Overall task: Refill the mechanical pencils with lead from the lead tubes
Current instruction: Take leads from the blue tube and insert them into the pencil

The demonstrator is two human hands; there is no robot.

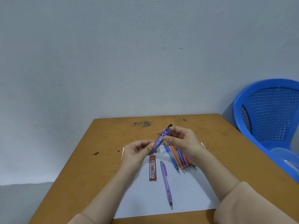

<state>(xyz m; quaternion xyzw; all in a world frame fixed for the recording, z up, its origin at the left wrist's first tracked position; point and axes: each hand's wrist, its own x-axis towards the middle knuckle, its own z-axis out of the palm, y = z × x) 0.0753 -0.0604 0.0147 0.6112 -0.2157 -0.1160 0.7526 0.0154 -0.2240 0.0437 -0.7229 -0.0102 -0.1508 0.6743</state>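
Just below the middle of the frame, both hands hold a blue-violet lead tube (160,140) in the air above the desk (97,151). The tube is tilted, its black-capped end pointing to the upper right and its other end down to the lower left. The left hand (139,151) pinches the lower end between thumb and curled fingers (146,143). The right hand (182,141) pinches the upper part just under the cap, its fingers also curled in close. Whether the cap is loosened cannot be told.

Beneath the hands lies a white sheet of paper (186,193), which carries the other task things. A red lead tube (152,168) marked 2B lies flat, running up and down the frame, just below the left hand. Just to the right of it, not touching, a violet mechanical pencil (166,181) lies on its own with its tip toward the lower edge of the frame. Further right, a row of mechanical pencils (178,160) (blue, orange, red and green among them) lies side by side, tips toward the lower right and upper ends hidden behind the right hand.

The desk is brown wood with dark smudges near its far edge. At the right edge of the frame stands a blue plastic chair (267,113) against a pale grey wall (113,54).
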